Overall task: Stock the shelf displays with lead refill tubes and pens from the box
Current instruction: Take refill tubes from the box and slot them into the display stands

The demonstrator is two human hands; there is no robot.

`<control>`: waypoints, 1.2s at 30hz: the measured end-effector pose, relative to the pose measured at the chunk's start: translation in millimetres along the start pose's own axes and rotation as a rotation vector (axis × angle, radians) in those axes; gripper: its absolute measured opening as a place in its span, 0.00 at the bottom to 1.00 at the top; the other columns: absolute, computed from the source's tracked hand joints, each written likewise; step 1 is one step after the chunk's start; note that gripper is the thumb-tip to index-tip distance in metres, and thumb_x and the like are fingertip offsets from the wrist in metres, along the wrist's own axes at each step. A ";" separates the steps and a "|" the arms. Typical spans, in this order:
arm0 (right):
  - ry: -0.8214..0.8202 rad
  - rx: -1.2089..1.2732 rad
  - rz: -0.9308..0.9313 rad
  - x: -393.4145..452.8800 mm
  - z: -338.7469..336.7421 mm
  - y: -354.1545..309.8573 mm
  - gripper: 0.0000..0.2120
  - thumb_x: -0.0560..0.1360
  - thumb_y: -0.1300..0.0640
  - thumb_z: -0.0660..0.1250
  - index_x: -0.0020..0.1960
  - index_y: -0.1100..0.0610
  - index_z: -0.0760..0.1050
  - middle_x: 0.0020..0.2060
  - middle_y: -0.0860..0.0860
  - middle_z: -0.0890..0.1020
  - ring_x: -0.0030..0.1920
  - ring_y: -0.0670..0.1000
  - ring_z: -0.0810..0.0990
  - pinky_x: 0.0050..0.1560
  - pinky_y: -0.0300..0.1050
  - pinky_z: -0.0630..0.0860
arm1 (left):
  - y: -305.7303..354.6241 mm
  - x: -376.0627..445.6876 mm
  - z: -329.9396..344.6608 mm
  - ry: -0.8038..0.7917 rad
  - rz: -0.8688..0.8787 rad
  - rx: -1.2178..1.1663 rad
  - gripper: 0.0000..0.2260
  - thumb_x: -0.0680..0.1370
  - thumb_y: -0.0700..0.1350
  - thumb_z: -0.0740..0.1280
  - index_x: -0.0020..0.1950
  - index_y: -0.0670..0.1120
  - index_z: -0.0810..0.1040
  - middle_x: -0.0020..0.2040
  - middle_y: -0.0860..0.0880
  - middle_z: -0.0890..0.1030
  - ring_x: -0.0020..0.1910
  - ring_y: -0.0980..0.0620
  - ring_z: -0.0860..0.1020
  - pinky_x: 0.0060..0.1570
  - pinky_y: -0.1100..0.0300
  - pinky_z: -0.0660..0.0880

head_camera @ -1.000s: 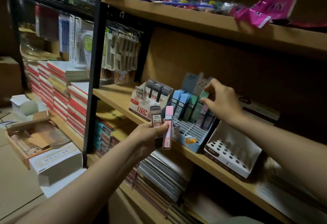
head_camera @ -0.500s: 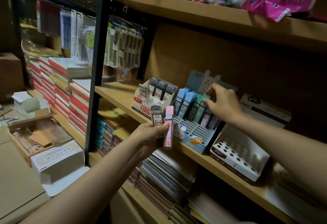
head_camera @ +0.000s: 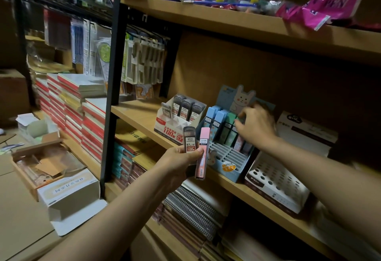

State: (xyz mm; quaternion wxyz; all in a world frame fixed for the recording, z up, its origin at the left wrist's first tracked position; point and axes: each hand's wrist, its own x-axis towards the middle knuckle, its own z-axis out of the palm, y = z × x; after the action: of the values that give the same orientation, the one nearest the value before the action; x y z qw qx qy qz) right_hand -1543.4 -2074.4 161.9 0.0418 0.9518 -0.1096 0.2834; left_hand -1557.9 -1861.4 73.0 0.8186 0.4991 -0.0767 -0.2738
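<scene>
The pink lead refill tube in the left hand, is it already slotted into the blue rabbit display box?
No, the pink lead refill tube is gripped by the left hand in front of the shelf.

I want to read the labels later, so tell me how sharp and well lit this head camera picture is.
Head view: dim overall, lower shelves in deep shadow; the tubes in the left hand are sharp, print partly readable; the right hand at the blue display is motion-blurred; shelf edges bow from the wide lens.

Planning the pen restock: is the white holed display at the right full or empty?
Empty. Every visible hole in the white display is dark, with no pens standing in it.
</scene>
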 end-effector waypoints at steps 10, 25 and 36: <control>-0.311 0.719 -0.077 -55.7 -32.5 -38.2 0.13 0.73 0.51 0.74 0.54 0.47 0.75 0.44 0.49 0.82 0.40 0.47 0.84 0.43 0.43 0.82 | 1.5 -11.4 8.2 -0.085 0.048 0.140 0.11 0.78 0.40 0.67 0.59 0.37 0.79 0.54 0.39 0.83 0.53 0.42 0.81 0.57 0.45 0.75; 0.062 0.435 -0.072 -29.0 -70.2 33.3 0.14 0.70 0.60 0.76 0.52 0.53 0.75 0.43 0.45 0.79 0.43 0.43 0.79 0.40 0.34 0.75 | 7.2 -20.7 8.2 -0.038 0.084 0.170 0.17 0.77 0.33 0.64 0.65 0.45 0.71 0.54 0.41 0.79 0.44 0.48 0.83 0.39 0.57 0.81; 0.027 0.293 -0.136 -36.1 -33.1 34.8 0.11 0.72 0.61 0.74 0.49 0.55 0.73 0.42 0.50 0.80 0.43 0.50 0.80 0.43 0.42 0.76 | 6.0 -19.4 0.4 0.025 0.175 0.248 0.22 0.79 0.33 0.62 0.72 0.48 0.68 0.53 0.44 0.80 0.48 0.50 0.82 0.44 0.57 0.80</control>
State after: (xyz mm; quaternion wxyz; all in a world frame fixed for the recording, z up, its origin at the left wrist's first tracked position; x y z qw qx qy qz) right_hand -1598.4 -2096.9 170.3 -0.0768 0.9491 -0.0016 0.3055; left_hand -1572.1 -1849.4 81.1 0.7721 0.5913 -0.1428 -0.1837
